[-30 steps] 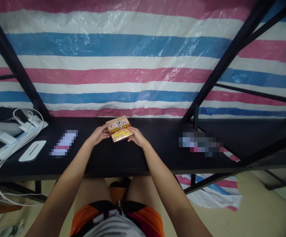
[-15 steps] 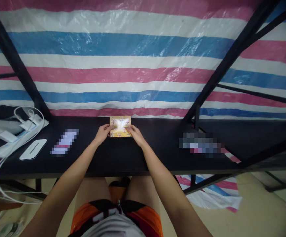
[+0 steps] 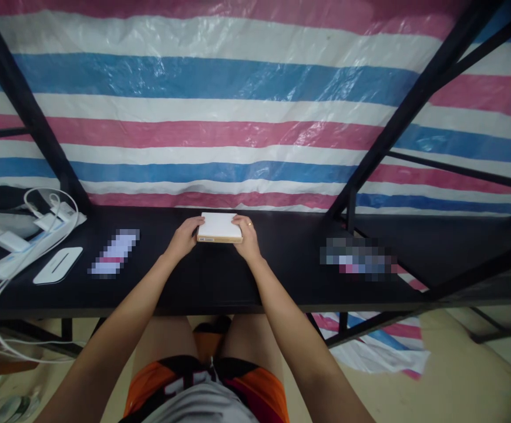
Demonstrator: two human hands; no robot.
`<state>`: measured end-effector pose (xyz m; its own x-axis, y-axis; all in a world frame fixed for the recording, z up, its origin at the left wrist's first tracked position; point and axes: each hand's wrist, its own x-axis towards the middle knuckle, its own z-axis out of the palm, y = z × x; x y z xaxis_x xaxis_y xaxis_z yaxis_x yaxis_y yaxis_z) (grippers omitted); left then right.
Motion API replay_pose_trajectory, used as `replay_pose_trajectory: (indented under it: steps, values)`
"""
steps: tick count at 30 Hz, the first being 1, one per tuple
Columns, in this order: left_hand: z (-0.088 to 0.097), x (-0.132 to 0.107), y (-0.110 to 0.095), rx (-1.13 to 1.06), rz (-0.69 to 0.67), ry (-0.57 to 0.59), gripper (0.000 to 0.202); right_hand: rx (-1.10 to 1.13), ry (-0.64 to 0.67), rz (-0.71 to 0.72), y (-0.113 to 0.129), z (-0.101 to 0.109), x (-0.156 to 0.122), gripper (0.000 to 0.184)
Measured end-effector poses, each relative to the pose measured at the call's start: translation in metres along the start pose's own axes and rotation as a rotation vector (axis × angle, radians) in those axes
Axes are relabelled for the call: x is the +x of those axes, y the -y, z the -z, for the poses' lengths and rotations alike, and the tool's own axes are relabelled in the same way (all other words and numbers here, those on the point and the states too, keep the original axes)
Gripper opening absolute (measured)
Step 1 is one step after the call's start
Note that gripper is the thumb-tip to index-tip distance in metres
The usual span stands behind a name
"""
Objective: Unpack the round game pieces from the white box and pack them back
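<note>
On your far left, one tangle of white cables and plugs (image 3: pixel 39 226) lies on the black table (image 3: pixel 202 282) and spills off its edge. Just right of it lies one flat white oval device (image 3: pixel 57 265), and near that is one blurred patch (image 3: pixel 114 252) that cannot be made out.

Your left hand (image 3: pixel 185 237) comes next, with its fingers curled round the left short side of the one flat box (image 3: pixel 219 226). The box sits squarely between your two hands at the far middle of the table, close to the striped tarp (image 3: pixel 238 76) behind it. Its plain white face is up and a thin printed yellow edge is turned toward you. Whether it rests on the tabletop or is held just above it, you cannot tell from this view.

Your right hand (image 3: pixel 246 238) mirrors the left, partly closed and clasping the right short side, thumb toward you and fingers over the far corner. It wears one ring (image 3: pixel 249 224). Both hands touch the box and neither touches anything else.

Well to the right lies a second blurred patch (image 3: pixel 359 258). Two slanting black frame posts stand at the table's back, one on the left (image 3: pixel 22 106) and one on the right (image 3: pixel 396 123).
</note>
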<state>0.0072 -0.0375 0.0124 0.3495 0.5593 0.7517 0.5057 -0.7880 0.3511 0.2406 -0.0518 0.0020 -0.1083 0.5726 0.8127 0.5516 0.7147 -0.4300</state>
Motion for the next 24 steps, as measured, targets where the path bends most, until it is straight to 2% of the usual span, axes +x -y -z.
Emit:
replay_pose_trajectory:
  steps: [3, 7, 11, 13, 16, 19, 22, 24]
  values:
    - [0.002, 0.002, -0.005, 0.082, -0.130, -0.097, 0.020, -0.053, -0.071, 0.082, 0.004, 0.002, 0.000, 0.025]
    - [0.005, 0.003, -0.012, 0.142, -0.190, -0.214, 0.017, -0.110, -0.152, 0.139, 0.009, 0.004, 0.000, 0.024]
    - [0.006, 0.003, -0.015, 0.100, -0.174, -0.215, 0.017, -0.106, -0.148, 0.140, 0.009, 0.006, 0.001, 0.021]
    - [0.005, 0.003, -0.017, 0.045, -0.114, -0.177, 0.020, -0.058, -0.131, 0.080, 0.009, 0.005, 0.002, 0.022]
    - [0.000, 0.004, -0.019, -0.066, 0.090, -0.172, 0.031, 0.059, -0.098, -0.173, 0.009, 0.002, 0.004, 0.032]
    - [-0.005, 0.007, -0.017, -0.279, 0.408, -0.167, 0.049, 0.176, 0.020, -0.420, 0.008, -0.001, 0.005, 0.043]
    - [-0.007, 0.008, -0.014, -0.501, 0.754, -0.061, 0.070, 0.239, 0.137, -0.586, 0.007, -0.002, 0.005, 0.052]
    - [-0.007, 0.009, -0.015, -0.656, 0.956, 0.001, 0.072, 0.270, 0.184, -0.730, 0.008, 0.000, 0.006, 0.064]
